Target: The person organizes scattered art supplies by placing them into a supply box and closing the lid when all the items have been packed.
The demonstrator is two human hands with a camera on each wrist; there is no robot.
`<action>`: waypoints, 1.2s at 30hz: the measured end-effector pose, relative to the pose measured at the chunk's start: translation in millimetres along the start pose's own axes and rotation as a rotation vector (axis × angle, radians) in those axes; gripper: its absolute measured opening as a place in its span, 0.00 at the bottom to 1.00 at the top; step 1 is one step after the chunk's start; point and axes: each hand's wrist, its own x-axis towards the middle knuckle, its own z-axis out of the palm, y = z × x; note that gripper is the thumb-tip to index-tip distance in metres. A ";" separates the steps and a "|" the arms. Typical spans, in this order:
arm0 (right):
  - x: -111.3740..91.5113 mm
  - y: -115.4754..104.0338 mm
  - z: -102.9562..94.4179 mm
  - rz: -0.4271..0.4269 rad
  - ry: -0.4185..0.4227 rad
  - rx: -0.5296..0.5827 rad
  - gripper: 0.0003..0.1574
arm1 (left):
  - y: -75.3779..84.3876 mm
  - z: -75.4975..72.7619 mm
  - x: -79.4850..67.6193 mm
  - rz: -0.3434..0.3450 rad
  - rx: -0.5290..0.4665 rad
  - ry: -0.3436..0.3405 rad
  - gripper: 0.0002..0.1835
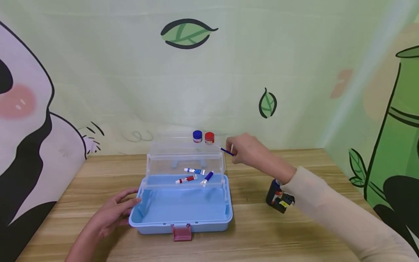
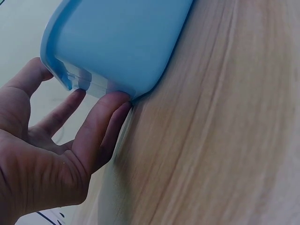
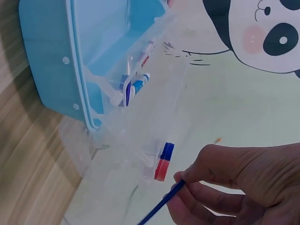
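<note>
My right hand [image 1: 246,150] pinches a thin paintbrush [image 1: 226,151] by its blue handle, the pale end pointing left toward the jars. In the right wrist view the brush [image 3: 161,202] slants down from my thumb and fingertips. My left hand [image 1: 112,211] touches the left end of a light blue box [image 1: 144,227], its fingertips against the wall just under the rim in the left wrist view. The box stands open, its clear trays raised. A blue-lidded jar [image 1: 197,137] and a red-lidded jar [image 1: 209,138] stand on the upper tray, left of the right hand.
Several small paint tubes [image 1: 194,171] lie on the lower clear tray. The box's pink latch [image 1: 182,233] hangs at the front. A dark object [image 1: 278,196] with coloured marks is below the right sleeve. Behind the wooden table [image 1: 248,233] rises a printed cloth backdrop [image 1: 131,72].
</note>
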 end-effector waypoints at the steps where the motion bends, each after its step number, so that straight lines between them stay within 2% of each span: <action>1: 0.7 -0.6 0.1 -0.003 -0.004 -0.008 0.13 | 0.3 0.2 0.4 0.000 0.002 -0.001 0.39; 10: 5.8 -1.4 0.8 -0.038 -0.017 -0.090 0.10 | 1.8 2.2 3.2 -0.002 0.010 -0.012 0.39; 15: 11.4 -0.3 -12.2 -0.066 0.018 -0.139 0.10 | -0.1 2.4 5.4 -0.014 0.001 -0.005 0.39; 24: 16.6 1.9 -37.9 -0.031 0.057 -0.143 0.08 | 0.4 7.0 6.2 -0.009 -0.003 -0.013 0.38; 30: 20.5 0.4 -45.2 -0.017 0.055 -0.177 0.08 | 0.1 6.6 5.9 -0.002 0.007 -0.014 0.38; 36: 29.3 -8.3 -50.1 -0.037 0.025 -0.244 0.07 | -2.0 3.1 2.8 0.005 -0.003 0.006 0.35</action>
